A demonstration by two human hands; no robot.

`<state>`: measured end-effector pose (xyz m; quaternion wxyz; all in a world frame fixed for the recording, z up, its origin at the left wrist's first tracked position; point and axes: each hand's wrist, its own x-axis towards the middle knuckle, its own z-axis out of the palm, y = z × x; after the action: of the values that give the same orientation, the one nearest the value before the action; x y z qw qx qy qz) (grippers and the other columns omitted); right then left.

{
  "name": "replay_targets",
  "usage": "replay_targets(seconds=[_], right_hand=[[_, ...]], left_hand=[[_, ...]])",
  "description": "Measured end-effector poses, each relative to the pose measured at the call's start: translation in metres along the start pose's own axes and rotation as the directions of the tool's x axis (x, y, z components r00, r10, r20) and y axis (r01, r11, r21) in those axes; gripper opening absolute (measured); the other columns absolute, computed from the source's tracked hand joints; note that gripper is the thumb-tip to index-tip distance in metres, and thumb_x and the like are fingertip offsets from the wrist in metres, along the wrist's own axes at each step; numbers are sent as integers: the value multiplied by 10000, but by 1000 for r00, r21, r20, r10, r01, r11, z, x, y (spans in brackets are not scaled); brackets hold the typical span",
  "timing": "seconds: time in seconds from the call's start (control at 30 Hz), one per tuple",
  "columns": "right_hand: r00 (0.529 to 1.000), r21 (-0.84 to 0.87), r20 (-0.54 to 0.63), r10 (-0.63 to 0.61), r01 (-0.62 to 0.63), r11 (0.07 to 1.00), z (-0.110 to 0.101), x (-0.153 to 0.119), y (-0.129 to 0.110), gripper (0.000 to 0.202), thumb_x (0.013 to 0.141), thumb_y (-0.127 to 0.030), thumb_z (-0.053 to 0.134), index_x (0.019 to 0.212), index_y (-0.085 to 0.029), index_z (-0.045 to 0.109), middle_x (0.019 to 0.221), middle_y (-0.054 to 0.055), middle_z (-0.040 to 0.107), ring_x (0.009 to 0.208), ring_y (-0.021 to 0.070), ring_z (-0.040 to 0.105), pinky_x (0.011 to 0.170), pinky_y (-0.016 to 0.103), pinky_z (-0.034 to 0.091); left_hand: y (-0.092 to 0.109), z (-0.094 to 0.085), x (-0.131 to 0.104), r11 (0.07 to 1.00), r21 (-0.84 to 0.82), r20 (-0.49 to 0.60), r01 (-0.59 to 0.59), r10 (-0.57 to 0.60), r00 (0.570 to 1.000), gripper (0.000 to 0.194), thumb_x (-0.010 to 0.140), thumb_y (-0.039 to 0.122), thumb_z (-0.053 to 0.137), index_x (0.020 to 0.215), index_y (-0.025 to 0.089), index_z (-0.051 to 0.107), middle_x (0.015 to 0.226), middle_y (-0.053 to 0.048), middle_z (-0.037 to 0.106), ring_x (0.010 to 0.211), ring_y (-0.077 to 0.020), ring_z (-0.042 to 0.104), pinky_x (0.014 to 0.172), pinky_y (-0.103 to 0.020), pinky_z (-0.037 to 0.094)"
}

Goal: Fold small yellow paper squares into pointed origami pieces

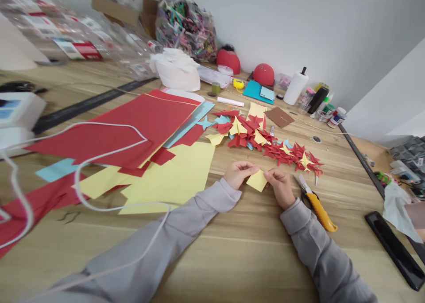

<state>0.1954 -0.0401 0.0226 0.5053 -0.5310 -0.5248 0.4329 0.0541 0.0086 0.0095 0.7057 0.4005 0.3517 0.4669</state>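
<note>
A small yellow square of paper (256, 181) is held just above the wooden table, between both hands. My left hand (239, 173) pinches its upper left edge, thumb and fingers together. At the upper right edge, my right hand (278, 185) grips the same paper with its fingertips. Just beyond the hands lies a pile of folded paper stars and other pieces (242, 137), mostly red with some yellow and blue. A yellow-handled utility knife (320, 210) rests right of my right hand, beside scissors partly under it.
Large red paper sheets (133, 130) and yellow sheets (179, 174) spread to the left, with a white cable (109, 153) across them. A black tray-like object (395, 250) lies at right. Bottles (296, 87) and red pincushion-like domes (264, 74) stand along the wall.
</note>
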Motion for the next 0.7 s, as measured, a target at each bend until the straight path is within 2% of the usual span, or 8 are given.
replay_targets(seconds=[0.2,0.37,0.53,0.7], right_hand=[[999,2,35,9,-9,1000,1,-1,-1,360,702,-480,604,526,-175,525,462,-39,495,441,88,450,437,216,372],[999,7,13,-29,29,1000,0,0,1,358,767,-484,524,591,-177,580,476,-28,505,466,97,479,462,222,402],[1000,38,30,1,-2,999,1,1,2,290,650,-461,661,650,-177,602,517,-34,551,462,91,489,452,219,428],[1000,66,-3,7,-6,998,3,1,1,269,651,-435,667,646,-178,586,527,-34,565,449,90,497,440,224,440]], left_hand=[[6,4,-5,994,99,55,-37,32,998,264,457,326,790,605,138,680,572,-29,656,528,-128,575,550,-255,463],[9,5,-7,993,114,21,-32,30,999,299,429,357,796,599,138,683,589,-44,670,553,-144,592,586,-274,479],[6,4,-4,992,117,9,-42,41,999,306,444,370,789,611,134,688,598,-45,669,561,-145,588,588,-276,475],[1,2,-1,1000,23,0,-3,3,1000,266,473,349,781,604,142,680,574,-18,650,541,-133,571,569,-270,462]])
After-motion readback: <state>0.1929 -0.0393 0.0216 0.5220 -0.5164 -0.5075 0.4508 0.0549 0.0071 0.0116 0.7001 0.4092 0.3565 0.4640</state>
